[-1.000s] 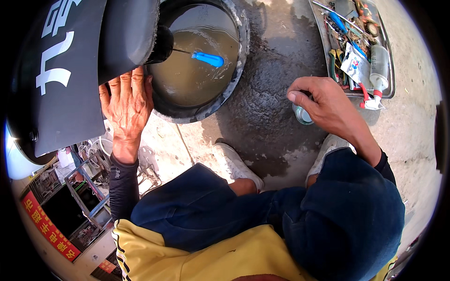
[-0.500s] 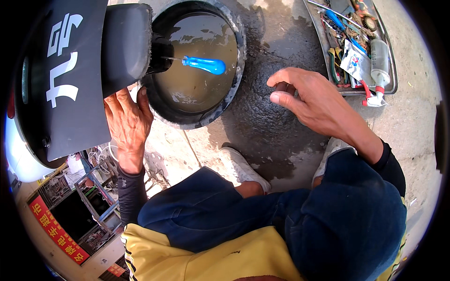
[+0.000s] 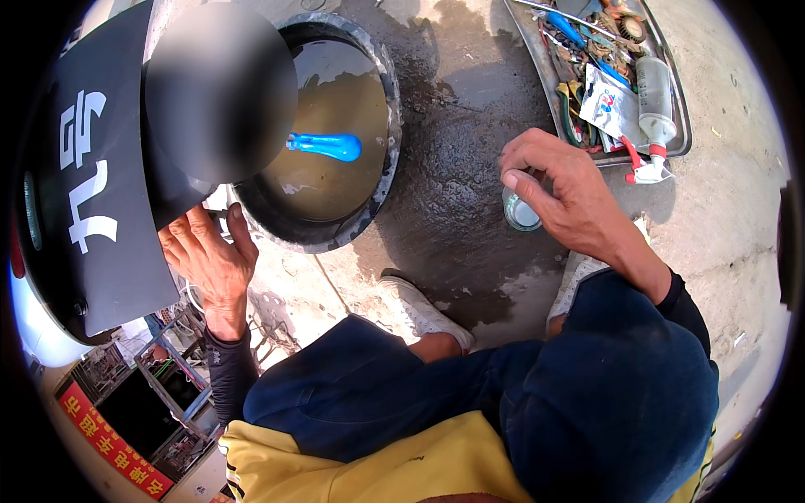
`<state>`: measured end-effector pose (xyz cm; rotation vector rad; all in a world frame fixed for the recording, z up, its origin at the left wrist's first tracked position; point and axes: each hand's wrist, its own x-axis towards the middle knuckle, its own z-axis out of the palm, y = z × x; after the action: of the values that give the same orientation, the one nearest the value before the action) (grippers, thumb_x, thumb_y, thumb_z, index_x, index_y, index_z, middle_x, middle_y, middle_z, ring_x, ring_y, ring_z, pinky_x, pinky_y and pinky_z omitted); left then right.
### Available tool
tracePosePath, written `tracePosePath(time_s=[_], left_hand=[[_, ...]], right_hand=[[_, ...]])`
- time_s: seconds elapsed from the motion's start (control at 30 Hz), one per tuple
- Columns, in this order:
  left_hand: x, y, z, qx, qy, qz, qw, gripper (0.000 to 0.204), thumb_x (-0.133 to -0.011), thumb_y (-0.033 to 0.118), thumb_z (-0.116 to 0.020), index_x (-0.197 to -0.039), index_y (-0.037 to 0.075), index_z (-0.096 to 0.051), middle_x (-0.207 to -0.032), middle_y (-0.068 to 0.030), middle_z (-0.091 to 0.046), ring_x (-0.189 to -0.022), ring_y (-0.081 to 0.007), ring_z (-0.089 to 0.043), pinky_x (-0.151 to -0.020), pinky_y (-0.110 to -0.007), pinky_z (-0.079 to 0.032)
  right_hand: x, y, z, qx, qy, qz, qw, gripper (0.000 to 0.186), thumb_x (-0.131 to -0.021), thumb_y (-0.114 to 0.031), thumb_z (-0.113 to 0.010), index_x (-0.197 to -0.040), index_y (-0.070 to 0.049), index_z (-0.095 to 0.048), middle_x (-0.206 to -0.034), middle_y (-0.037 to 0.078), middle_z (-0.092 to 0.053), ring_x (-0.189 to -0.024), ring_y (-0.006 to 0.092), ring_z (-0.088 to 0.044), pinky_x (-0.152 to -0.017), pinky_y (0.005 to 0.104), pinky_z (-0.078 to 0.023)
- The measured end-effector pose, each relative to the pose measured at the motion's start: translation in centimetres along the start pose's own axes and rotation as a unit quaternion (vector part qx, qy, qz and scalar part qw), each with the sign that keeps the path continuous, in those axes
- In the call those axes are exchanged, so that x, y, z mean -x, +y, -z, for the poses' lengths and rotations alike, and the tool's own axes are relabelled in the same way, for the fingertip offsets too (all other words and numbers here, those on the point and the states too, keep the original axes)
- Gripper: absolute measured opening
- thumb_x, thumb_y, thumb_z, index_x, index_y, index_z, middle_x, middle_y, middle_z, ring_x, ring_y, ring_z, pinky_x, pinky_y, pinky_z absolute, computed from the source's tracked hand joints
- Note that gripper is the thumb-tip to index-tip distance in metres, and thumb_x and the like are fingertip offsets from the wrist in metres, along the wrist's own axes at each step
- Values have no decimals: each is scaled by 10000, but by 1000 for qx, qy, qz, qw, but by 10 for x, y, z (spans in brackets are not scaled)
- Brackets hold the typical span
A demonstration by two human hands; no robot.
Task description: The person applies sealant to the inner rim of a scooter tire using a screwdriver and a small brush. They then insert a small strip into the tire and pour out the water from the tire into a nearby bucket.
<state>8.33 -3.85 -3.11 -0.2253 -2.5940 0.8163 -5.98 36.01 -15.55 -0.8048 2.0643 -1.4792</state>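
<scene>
My left hand (image 3: pixel 214 260) rests under the lower edge of a dark panel with white characters (image 3: pixel 105 176), thumb raised apart from the fingers; the fingertips are hidden behind the panel. A blue-handled screwdriver (image 3: pixel 327 147) sticks out over a black basin (image 3: pixel 387 159) of murky water. A blurred round patch covers its shaft and the black part beside it. To the right, my right hand (image 3: pixel 566 189) hovers over wet ground, fingers curled and thumb near the forefinger. A small round container with a pale top (image 3: pixel 521 213) shows below the thumb, partly covered; whether the fingers touch it is unclear.
A metal tray (image 3: pixel 686 138) at the far right holds several tools, a white packet (image 3: pixel 610 105) and a clear spray bottle with a red-and-white head (image 3: pixel 656 92). My shoes (image 3: pixel 423 310) stand near the basin. A metal frame (image 3: pixel 172 360) lies beyond at lower left.
The view has shifted, and the surroundings sit farther left. My right hand's thumb and fingers have drawn closer together, and the small round container has come into sight beneath them. The left hand stays under the panel.
</scene>
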Motion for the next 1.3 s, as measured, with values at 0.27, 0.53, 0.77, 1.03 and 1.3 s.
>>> tracePosePath(time_s=[0.27, 0.53, 0.77, 1.03, 1.3], left_hand=[[-6, 77, 5, 330, -103, -304, 888, 314, -875, 94, -722, -1186, 50, -717, -1264, -85, -669, -1034, -202, -643, -900, -338, -525], [-35, 121, -5, 470, -157, -301, 815, 419, -795, 67, -717, -1208, 17, -676, -1112, -90, -633, -843, -183, -636, -702, -314, -551], [-51, 153, -5, 436, -157, -363, 808, 440, -841, 169, -677, -1264, 58, -636, -1093, -54, -642, -793, -138, -597, -590, -262, -439], [-48, 183, -13, 391, -233, -299, 839, 437, -844, 253, -755, -1204, 33, -642, -826, -2, -544, -732, -146, -593, -567, -283, -461], [-60, 241, -14, 420, -283, -152, 849, 730, -752, 449, -849, -1334, 93, -589, -1046, -38, -582, -879, -186, -625, -613, -317, -532]], right_hand=[[56, 34, 0, -32, 124, -103, 986, 283, -922, 1, -716, -1195, -42, -654, -1114, 104, -667, -965, 231, -663, -819, 346, -519], [52, 24, -4, -48, 17, -34, 998, 157, -887, -23, -760, -968, -37, -627, -1063, 127, -672, -987, 333, -690, -862, 397, -547], [44, 31, 1, -63, 14, -14, 998, 157, -888, -7, -737, -1013, -26, -644, -1050, 139, -666, -959, 345, -690, -823, 396, -553], [0, 25, 12, -54, -69, 30, 996, 197, -963, -83, -700, -1151, -34, -667, -1003, 128, -665, -834, 310, -689, -746, 379, -545], [14, 59, 26, -53, 20, -69, 996, 456, -918, 1, -702, -1354, -30, -573, -1220, 164, -641, -1099, 300, -666, -928, 366, -549]])
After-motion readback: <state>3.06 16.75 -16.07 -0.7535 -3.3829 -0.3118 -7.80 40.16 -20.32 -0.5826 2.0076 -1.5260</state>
